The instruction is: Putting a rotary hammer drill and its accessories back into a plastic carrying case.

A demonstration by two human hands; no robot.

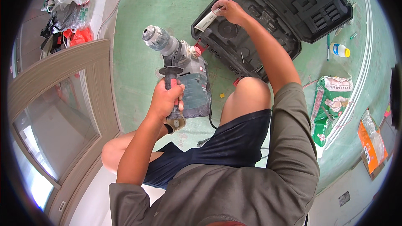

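My left hand [166,98] is wrapped round the black side handle of a rotary hammer drill [194,86], a dusty grey and dark green machine standing on the floor with its chuck turned to the far left. My right hand [229,11] reaches over an open black tool case [259,31] and pinches one end of a white tube [207,21]. The tube lies slantwise at the case's left corner. Moulded hollows show inside the case, and a thin metal bit [242,57] rests near its front edge.
A wooden glazed door [63,52] stands at the left, with plastic bags [79,21] heaped beyond it. To the right are a white bottle with a yellow cap [340,50], a green printed bag [328,109] and an orange package [372,146]. Green sheeting [138,12] covers the floor.
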